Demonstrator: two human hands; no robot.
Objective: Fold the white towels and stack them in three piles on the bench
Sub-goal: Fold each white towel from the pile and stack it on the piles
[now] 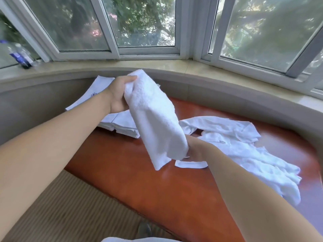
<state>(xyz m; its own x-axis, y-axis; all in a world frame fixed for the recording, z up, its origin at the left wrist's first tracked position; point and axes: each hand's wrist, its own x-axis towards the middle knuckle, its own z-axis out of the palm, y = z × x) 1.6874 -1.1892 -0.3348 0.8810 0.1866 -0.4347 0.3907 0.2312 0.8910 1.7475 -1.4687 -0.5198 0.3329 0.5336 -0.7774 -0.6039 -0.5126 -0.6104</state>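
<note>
Spanning the foreground, both bare forearms are seen reaching over the red-brown bench, with striped flooring at lower left. A folded white towel is held slanted in the air above the bench — its lower end is gripped by the right hand, whose fingers are mostly hidden behind the cloth, so their curl cannot be fully judged. The upper end is pinched by the left hand, thumb on top, fingers wrapped underneath. A loose heap of unfolded towels is spread on the bench to the right. One pile of folded towels is seen behind the held towel; another flat pile lies farther back by the wall. Beyond — a stone sill, a bottle at far left, windows.
</note>
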